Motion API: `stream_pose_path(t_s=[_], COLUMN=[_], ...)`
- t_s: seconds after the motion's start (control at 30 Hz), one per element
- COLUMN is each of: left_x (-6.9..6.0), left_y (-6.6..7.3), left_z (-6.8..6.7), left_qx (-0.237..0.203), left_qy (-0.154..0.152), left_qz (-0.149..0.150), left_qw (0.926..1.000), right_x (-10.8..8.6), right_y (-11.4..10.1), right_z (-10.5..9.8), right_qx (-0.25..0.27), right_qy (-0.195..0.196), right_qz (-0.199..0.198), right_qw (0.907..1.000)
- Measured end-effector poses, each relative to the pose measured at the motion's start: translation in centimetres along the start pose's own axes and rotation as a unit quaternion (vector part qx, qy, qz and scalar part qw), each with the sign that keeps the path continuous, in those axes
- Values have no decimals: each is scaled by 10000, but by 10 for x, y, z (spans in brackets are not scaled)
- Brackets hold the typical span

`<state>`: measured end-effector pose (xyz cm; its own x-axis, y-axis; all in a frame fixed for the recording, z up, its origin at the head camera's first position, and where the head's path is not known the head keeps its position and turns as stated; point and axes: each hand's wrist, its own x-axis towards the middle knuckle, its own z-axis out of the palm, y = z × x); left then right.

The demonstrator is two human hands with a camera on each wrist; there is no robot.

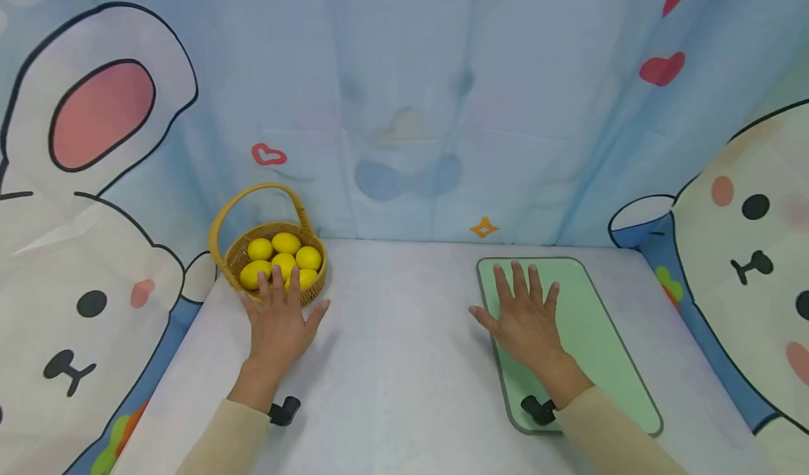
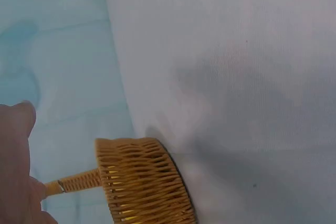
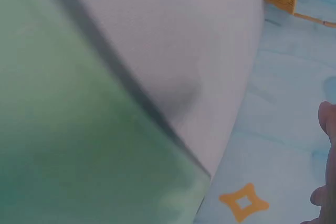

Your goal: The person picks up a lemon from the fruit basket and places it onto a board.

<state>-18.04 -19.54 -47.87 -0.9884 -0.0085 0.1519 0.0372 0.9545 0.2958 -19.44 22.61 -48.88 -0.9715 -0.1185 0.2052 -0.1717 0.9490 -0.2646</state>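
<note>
My left hand [image 1: 279, 326] hovers with fingers spread just in front of a wicker basket [image 1: 232, 256]. Several yellow lemon-like fruits [image 1: 286, 242] fill the basket, and my fingertips overlap the nearest ones in the head view. In the left wrist view, the woven side of the basket [image 2: 144, 182] appears below, with part of the hand at the left edge. Over a pale green cutting board [image 1: 584, 320] with a grey rim, my right hand [image 1: 524, 320] is held with spread fingers, gripping nothing. Shadows on the table suggest both hands are raised above it.
A white cloth-covered table [image 1: 404, 348] lies between the basket and the board. Behind it hangs a light blue curtain [image 1: 404, 109] printed with cartoon animals, hearts and a star. A small black device [image 1: 286, 411] is strapped at each wrist.
</note>
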Motion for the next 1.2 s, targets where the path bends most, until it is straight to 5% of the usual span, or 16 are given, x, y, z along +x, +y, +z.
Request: stream_pose_path(t_s=[0.37,0.67,0.9,1.2], left_x=[9,21,17,15], left_y=[-29,-27,-27,-29], left_z=[-7,9,32,35], left_qx=[-76,-73,391,740], left_qy=[134,-233,-262,-91], left_qz=[-428,-513,-432,39], left_qw=[9990,9984,9980,9972], right_x=[40,73,82,96], right_y=[-66,-136,-165,-187], right_z=[20,53,76,84], right_qx=[-47,-27,275,203], right_qy=[-395,-1058,-1555,-1718], right_qz=[-633,-1216,-1692,-1950], right_qw=[9972,9869,9728,9654])
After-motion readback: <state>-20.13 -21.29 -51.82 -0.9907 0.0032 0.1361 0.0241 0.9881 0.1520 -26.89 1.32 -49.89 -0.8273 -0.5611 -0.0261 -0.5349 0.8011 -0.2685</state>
